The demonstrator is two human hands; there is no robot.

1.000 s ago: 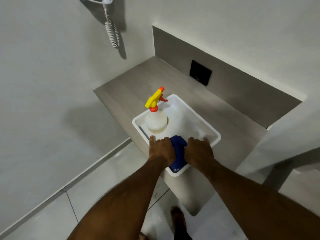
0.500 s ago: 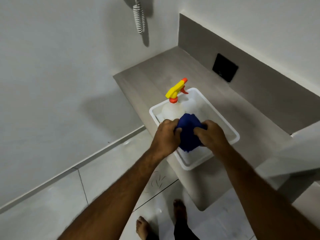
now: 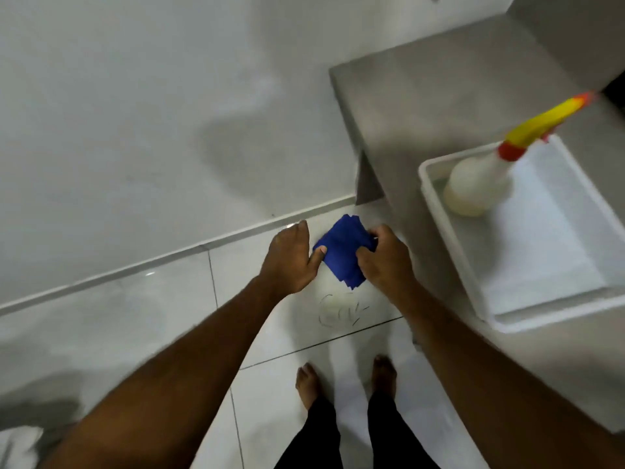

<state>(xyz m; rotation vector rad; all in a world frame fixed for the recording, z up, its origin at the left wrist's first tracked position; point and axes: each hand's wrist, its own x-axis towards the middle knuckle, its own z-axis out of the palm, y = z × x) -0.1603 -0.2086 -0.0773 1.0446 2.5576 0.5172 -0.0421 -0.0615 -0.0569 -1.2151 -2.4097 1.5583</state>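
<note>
A folded blue cloth (image 3: 343, 255) is held in the air between both hands, above the white floor tiles and left of the counter. My right hand (image 3: 385, 262) grips its right side with curled fingers. My left hand (image 3: 291, 258) pinches the cloth's left edge with the thumb; its other fingers lie fairly straight. A white tray (image 3: 473, 275) sits on the grey counter (image 3: 422, 96) at the right. In the tray stands a spray bottle (image 3: 480, 184) with pale liquid and a yellow and orange trigger head.
A grey wall with a light skirting strip (image 3: 135, 269) runs across the left. Strands of hair (image 3: 338, 313) lie on the glossy tile below the cloth. My bare feet (image 3: 345, 380) stand on the tiles. Something white (image 3: 17, 445) lies at the bottom left corner.
Both hands lifted the blue cloth out of the white tray and carried it left, off the counter, over the floor. The view swung left and down; the tray now sits at the right.
</note>
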